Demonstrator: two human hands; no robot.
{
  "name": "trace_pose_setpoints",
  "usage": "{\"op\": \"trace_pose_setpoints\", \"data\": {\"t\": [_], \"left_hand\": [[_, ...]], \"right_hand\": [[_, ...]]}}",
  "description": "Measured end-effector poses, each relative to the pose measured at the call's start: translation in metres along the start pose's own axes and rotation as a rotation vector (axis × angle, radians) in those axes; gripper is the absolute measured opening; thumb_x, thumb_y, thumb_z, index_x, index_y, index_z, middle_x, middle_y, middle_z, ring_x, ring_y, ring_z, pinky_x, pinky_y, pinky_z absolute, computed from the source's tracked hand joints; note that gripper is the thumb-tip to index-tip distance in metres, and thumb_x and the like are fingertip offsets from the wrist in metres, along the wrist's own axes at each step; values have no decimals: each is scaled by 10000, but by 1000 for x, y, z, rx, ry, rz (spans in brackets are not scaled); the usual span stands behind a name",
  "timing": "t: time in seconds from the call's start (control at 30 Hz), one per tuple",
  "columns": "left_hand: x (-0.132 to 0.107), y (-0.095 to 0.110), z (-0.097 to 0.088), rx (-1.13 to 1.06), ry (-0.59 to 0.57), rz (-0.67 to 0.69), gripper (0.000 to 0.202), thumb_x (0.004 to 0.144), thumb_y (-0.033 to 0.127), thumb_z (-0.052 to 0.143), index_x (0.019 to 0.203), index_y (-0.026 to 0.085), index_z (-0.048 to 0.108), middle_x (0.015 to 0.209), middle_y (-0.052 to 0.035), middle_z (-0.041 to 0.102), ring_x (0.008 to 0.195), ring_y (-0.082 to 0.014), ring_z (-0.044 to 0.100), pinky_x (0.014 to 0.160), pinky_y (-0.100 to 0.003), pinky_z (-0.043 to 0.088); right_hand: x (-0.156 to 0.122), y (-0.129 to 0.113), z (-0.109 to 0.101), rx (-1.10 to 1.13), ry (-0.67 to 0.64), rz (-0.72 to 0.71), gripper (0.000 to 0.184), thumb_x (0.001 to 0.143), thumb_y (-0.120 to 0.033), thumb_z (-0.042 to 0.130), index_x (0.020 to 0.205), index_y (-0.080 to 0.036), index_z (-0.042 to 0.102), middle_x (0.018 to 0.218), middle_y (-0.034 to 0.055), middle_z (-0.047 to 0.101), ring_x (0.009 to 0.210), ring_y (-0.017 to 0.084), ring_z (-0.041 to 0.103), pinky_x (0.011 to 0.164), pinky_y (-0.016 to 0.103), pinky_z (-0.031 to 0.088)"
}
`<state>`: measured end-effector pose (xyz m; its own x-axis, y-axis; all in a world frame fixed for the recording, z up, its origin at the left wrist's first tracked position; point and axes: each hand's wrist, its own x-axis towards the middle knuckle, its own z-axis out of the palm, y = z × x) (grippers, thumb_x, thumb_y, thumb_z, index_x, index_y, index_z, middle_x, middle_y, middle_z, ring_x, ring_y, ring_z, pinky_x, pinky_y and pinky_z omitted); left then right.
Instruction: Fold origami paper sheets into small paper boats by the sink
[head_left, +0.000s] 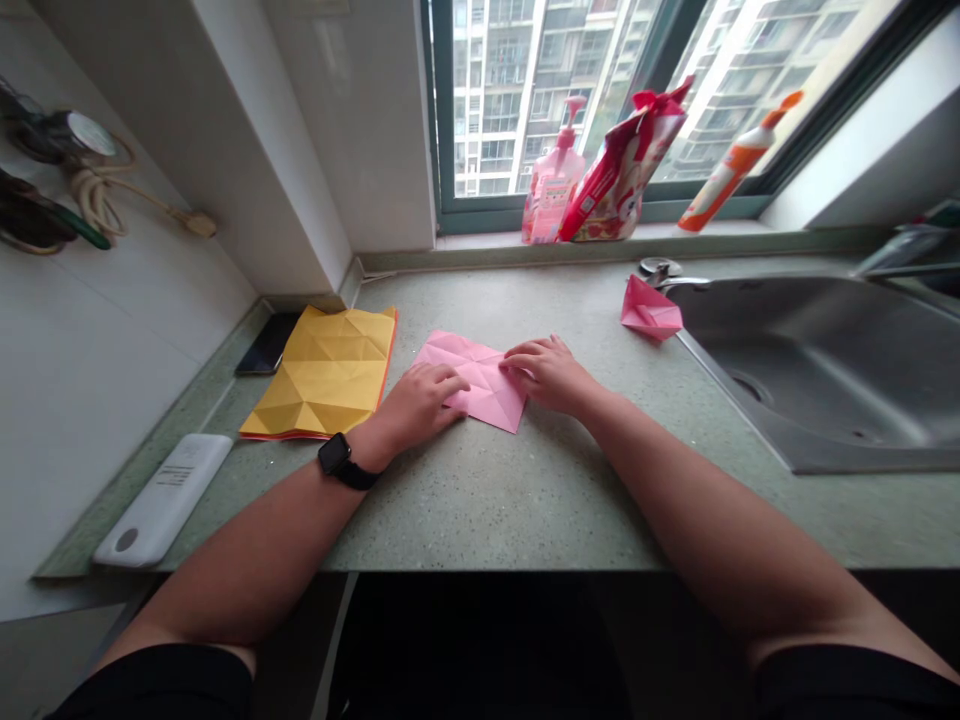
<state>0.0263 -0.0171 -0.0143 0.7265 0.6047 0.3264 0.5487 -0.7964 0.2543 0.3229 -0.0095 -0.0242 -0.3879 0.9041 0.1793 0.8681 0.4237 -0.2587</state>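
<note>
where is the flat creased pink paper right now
In the head view, the flat creased pink paper lies near centre, between the left hand and right hand, right of the creased yellow paper stack.

On my feed the sheet between the hands shows pale pink, crisscrossed with creases. Left of them I see a yellow paper stack, orange-edged; right of them, a deeper pink folded paper; beneath them, a grey-green tabletop with pale speckles.
</note>
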Motion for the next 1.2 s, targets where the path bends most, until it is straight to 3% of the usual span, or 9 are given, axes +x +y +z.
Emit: {"op": "trace_pose_setpoints", "data": {"t": [0.17, 0.37, 0.47, 0.57, 0.73, 0.87, 0.97, 1.07, 1.2], "left_hand": [[3, 0, -4, -10, 28, 123, 179, 1102, 261, 603, 1047, 226, 770, 1122, -60, 786, 993, -226, 705, 946, -393, 543], [2, -1, -11, 54, 74, 94, 149, 1061, 171, 613, 1034, 213, 753, 1087, -63, 790, 1010, -243, 694, 932, -394, 537], [1, -2, -13, 49, 154, 33, 151, 1069, 183, 593, 1054, 198, 742, 1083, -82, 786, 1015, -253, 696, 903, -388, 543], [0, -2, -14, 18, 269, -57, 151, 1070, 184, 575, 1043, 183, 724, 1037, -92, 780, 962, -246, 698, 877, -381, 547], [-1, 0, -21, -27, 338, -80, 102, 1039, 219, 614, 1029, 179, 707, 995, -88, 765, 921, -240, 698, 875, -380, 554], [-2, 5, -26, -108, 383, -34, 115, 1042, 276, 641, 1025, 195, 722, 970, -70, 771, 917, -235, 713, 849, -361, 559], [-2, 9, -29, -293, 526, -124, 155, 1062, 333, 659, 1011, 207, 734, 926, -43, 771, 841, -189, 717, 805, -310, 568], [-1, 11, -29, -547, 624, -252, 232, 1043, 435, 708, 993, 209, 727, 878, -18, 753, 759, -153, 697, 731, -264, 570], [1, 8, -27, -745, 619, -358, 323, 988, 524, 764, 977, 205, 709, 856, -10, 726, 708, -134, 674, 642, -231, 555]], "right_hand": [[1, 1, -1, 1, -18, 36, 292, 1091, -350, 565, 1200, -338, 835, 1338, 81, 780, 1292, 351, 648, 1256, 766, 284], [0, 6, -6, 79, -12, 15, 399, 1138, -482, 475, 1265, -333, 822, 1361, 96, 768, 1274, 341, 661, 1230, 678, 380], [-3, 8, -9, 173, -3, -154, 442, 1052, -564, 648, 1423, -346, 748, 1435, 101, 736, 1338, 351, 628, 1205, 614, 434], [-4, 6, -9, 208, 48, -277, 574, 887, -504, 870, 1427, -367, 732, 1467, 83, 724, 1373, 358, 615, 1224, 609, 418], [-3, -1, -11, 259, 264, -240, 98, 968, -306, 735, 1029, -306, 811, 1118, 47, 822, 1074, 270, 740, 1104, 547, 512], [-9, -12, -27, 474, 397, -162, 121, 981, -385, 746, 1003, -277, 794, 955, 35, 802, 860, 219, 729, 850, 402, 590], [-12, -20, -34, 771, 448, -94, 397, 888, -494, 872, 1216, -299, 759, 1027, 27, 803, 923, 226, 747, 851, 383, 616], [-10, -25, -33, 1085, 369, -62, 608, 770, -589, 959, 1261, -315, 727, 1113, 39, 810, 1015, 254, 765, 867, 396, 651], [-6, -28, -26, 1237, 245, 17, 497, 767, -637, 950, 1060, -272, 786, 1056, 57, 829, 1014, 263, 772, 921, 431, 659]]}}
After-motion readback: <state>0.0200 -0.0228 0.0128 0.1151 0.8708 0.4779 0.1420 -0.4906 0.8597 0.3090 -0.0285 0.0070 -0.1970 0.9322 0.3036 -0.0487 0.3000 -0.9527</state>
